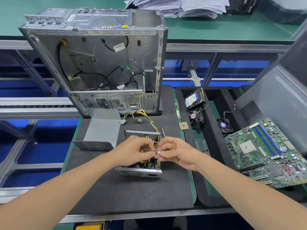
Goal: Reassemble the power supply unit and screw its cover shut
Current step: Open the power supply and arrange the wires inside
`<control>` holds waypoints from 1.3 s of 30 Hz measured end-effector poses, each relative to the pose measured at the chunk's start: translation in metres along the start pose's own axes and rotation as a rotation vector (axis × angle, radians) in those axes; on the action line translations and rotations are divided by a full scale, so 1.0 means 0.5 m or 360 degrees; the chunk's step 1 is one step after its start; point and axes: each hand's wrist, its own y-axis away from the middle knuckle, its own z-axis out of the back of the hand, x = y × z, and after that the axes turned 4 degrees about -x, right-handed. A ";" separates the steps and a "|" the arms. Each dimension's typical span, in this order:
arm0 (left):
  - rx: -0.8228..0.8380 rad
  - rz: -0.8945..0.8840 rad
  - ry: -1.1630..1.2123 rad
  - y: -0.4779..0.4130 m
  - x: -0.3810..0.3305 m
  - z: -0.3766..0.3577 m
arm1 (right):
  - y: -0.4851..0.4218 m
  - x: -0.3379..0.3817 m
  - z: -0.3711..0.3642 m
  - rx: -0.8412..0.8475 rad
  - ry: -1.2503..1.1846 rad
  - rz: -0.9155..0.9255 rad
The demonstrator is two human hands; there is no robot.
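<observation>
Head view: left hand (136,149) and right hand (177,152) pinch a white plug (158,153) over the open power supply (139,172), likely to reconnect it.

Far bench with green top (49,7) across upper frame. Paper stacks (174,5) and black box (240,5) at top centre-right. Aluminium rails (216,45) run just below it, with blue bins (33,151) behind framing at left and centre right. Near bench, lower centre: black foam mat (116,193) on green mat (193,188). Black foam tray (214,200) lower right. Even light.
</observation>
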 end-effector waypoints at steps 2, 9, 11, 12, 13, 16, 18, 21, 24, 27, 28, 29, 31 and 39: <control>-0.0014 0.0019 0.0045 0.002 0.000 -0.003 | -0.003 0.000 -0.002 -0.0013 0.0015 0.0030; -0.0172 0.0134 0.0063 -0.001 0.006 -0.016 | -0.014 -0.003 -0.014 -0.0105 0.0082 0.0212; -0.0256 0.0192 0.0031 -0.003 0.005 -0.026 | -0.024 -0.010 -0.023 -0.0206 0.0149 0.0316; -0.0307 0.0232 0.0014 -0.003 0.003 -0.032 | -0.029 -0.013 -0.027 -0.0254 0.0162 0.0353; -0.0354 0.0274 0.0003 -0.002 0.001 -0.038 | -0.031 -0.016 -0.030 -0.0295 0.0173 0.0381; -0.0443 0.0350 0.0012 0.005 -0.004 -0.050 | -0.032 -0.024 -0.030 -0.0354 0.0224 0.0433; -0.0481 0.0348 0.0069 0.013 -0.006 -0.053 | -0.028 -0.030 -0.028 -0.0346 0.0226 0.0453; -0.0556 0.0276 0.0200 0.028 -0.007 -0.059 | -0.018 -0.039 -0.022 -0.0309 0.0174 0.0456; -0.0574 0.0204 0.0247 0.042 -0.007 -0.069 | -0.004 -0.051 -0.017 -0.0272 0.0065 0.0439; -0.0573 0.0158 0.0244 0.049 -0.003 -0.072 | 0.004 -0.062 -0.015 -0.0229 -0.0007 0.0416; -0.0571 0.0142 0.0241 0.050 -0.001 -0.072 | 0.005 -0.065 -0.015 -0.0220 -0.0018 0.0413; -0.0568 0.0127 0.0241 0.051 0.000 -0.072 | 0.006 -0.065 -0.015 -0.0216 -0.0023 0.0416; -0.0562 0.0117 0.0253 0.051 0.002 -0.071 | 0.007 -0.068 -0.016 -0.0220 -0.0026 0.0429; -0.0483 0.0099 0.0278 0.054 0.006 -0.071 | 0.013 -0.084 -0.020 -0.0154 -0.0084 0.0423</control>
